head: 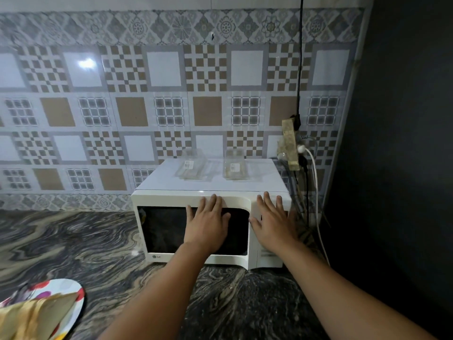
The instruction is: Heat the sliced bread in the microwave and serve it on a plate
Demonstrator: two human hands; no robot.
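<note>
A white microwave (171,200) stands on the dark marbled counter against the tiled wall, its door closed. My left hand (207,223) lies flat with straight fingers on the dark door window. My right hand (272,222) lies flat with spread fingers over the control panel at the microwave's right side. At the bottom left a white plate (73,288) with coloured spots sits on the counter, and a bag of sliced bread (34,315) lies over it. Nothing can be seen through the dark window.
Two clear plastic containers (192,168) (234,166) rest on the microwave's top. A power strip (290,146) with plugs and cables hangs on the wall right of the microwave. A dark wall (392,143) closes the right side. The marbled counter (73,241) stretches left.
</note>
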